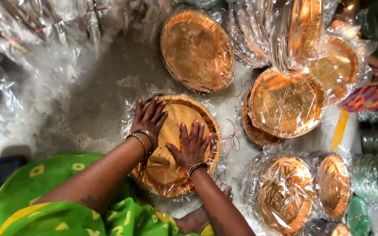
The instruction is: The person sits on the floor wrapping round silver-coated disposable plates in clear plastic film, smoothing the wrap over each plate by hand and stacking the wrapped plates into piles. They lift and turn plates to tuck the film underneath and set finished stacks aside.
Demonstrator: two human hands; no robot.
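One stack of copper-coloured plates [171, 148] in clear wrap sits on the grey floor [106, 87] just before the person; the left hand [148, 118] lies flat on its far left rim and the right hand [192, 146] flat on its middle, fingers spread, gripping nothing. The loose, slick film could slide under the palms, shifting the stack. About seven more wrapped stacks [285, 105] lie around.
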